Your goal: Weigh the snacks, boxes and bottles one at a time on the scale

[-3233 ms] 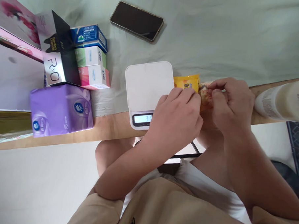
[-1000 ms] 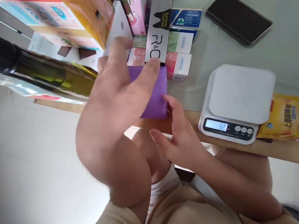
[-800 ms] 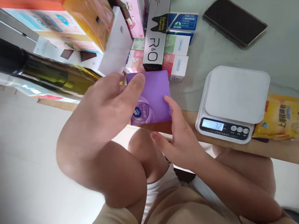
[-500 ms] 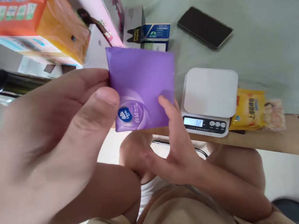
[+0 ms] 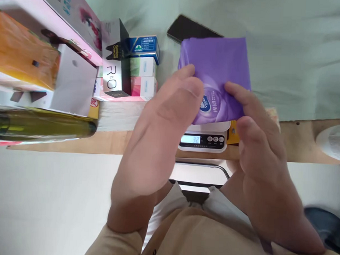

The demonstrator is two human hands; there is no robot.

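Note:
A square purple tissue packet (image 5: 222, 62) with a blue logo is held up over the kitchen scale (image 5: 203, 148). My left hand (image 5: 161, 131) grips its left edge, the thumb lying on the front face. On the opposite side my right hand (image 5: 267, 162) holds the lower right edge, with one finger resting on the front. The packet covers most of the scale's white plate, while the lit display (image 5: 191, 139) below it reads 32. Beside the scale, a yellow packet (image 5: 233, 133) shows only in part behind my right hand.
A dark phone (image 5: 191, 27) lies partly behind the packet. At left stand an orange tissue pack (image 5: 24, 49), a green bottle (image 5: 40, 125) lying on its side, a black and silver box (image 5: 116, 61) and several small boxes. A white container (image 5: 335, 141) is at the right edge.
Both hands have carried the purple packet to the right, from left of the scale to over it. My view has shifted, showing more of the left-hand boxes.

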